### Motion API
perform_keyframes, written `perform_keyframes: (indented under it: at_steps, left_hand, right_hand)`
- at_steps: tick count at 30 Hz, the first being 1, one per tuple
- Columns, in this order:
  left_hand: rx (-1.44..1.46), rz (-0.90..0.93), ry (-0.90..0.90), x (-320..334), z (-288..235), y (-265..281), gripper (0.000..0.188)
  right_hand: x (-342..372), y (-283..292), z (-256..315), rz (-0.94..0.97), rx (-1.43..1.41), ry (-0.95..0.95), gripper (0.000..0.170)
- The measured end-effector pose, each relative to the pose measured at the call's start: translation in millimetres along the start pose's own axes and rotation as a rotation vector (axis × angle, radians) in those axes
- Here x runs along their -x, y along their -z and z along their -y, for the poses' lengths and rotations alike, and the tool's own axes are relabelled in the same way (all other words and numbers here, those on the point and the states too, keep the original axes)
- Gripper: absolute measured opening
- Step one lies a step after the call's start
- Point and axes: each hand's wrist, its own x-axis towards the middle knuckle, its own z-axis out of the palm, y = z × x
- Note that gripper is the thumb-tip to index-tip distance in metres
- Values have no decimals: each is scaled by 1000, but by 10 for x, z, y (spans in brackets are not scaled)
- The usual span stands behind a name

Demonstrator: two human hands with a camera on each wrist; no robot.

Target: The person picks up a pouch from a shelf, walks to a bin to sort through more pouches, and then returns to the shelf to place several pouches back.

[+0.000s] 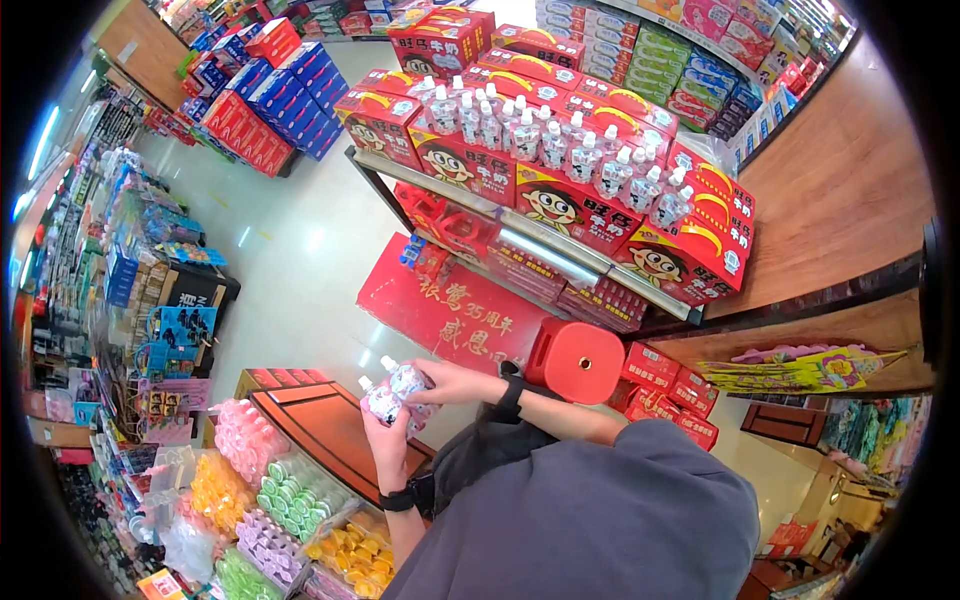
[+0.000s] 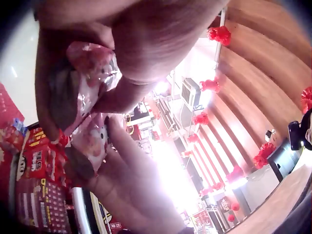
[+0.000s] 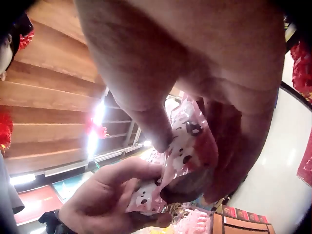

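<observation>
Two white and pink pouches with white caps are held side by side in front of the person. The left hand (image 1: 386, 442) grips the lower pouch (image 1: 382, 403), and the right hand (image 1: 448, 383) pinches the other pouch (image 1: 409, 381) just above it. In the left wrist view, the left hand (image 2: 141, 39) curls round its pouch (image 2: 95, 68), with the other pouch (image 2: 92, 139) close below. From the right wrist, the right hand's thumb and fingers hold a printed pouch (image 3: 190, 141), while the left hand (image 3: 100, 197) holds its pouch (image 3: 146, 197) against or near it.
Several similar capped pouches (image 1: 525, 135) stand on red milk cartons (image 1: 545, 208) on a display shelf. A red stool (image 1: 575, 362) is beside the red table (image 1: 450, 310). Bins of colourful packaged goods (image 1: 292, 497) and a wooden-topped counter (image 1: 320, 425) lie near the left hand.
</observation>
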Motion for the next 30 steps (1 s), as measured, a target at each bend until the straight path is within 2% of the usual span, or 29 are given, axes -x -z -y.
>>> perform_keyframes:
  at_steps: [3, 7, 10, 13, 16, 19, 22, 24, 26, 27, 30]
  left_hand:
    - [-56, -9, -23, -203, 122, -80, 55]
    - [-130, 14, -35, -336, 78, -165, 54]
    - [-156, 52, -36, -483, -44, -282, 55]
    - [-170, 110, -8, -682, -114, -355, 56]
    - [-179, 194, 0, -910, -135, -450, 56]
    - [-166, 290, 31, -1222, -161, -575, 56]
    - [-149, 371, 39, -1506, -310, -779, 55]
    - [-135, 432, 60, -1720, -454, -859, 55]
    - [-162, 474, -1, -2005, -450, -850, 54]
    - [-163, 499, -4, -2096, -558, -881, 53]
    - [-165, 544, -14, -2378, -773, -874, 54]
  right_hand:
    - [-53, 154, -82, -34, 5, 30, 70]
    - [-114, 367, -106, -41, -24, -22, 69]
    - [-194, 407, -198, -166, -8, 127, 65]
    - [-172, 562, -130, -148, -39, 11, 62]
    - [-145, 704, -80, -275, 27, 13, 60]
    - [-166, 864, -75, -392, -23, 69, 62]
    - [-237, 1077, 49, -446, -42, 52, 69]
    - [-292, 1156, 141, -504, -63, 32, 66]
    - [-450, 1222, 180, -577, -59, 69, 64]
    - [-500, 1253, 312, -609, -58, 28, 58]
    - [-739, 1323, 428, -722, 2, 98, 53]
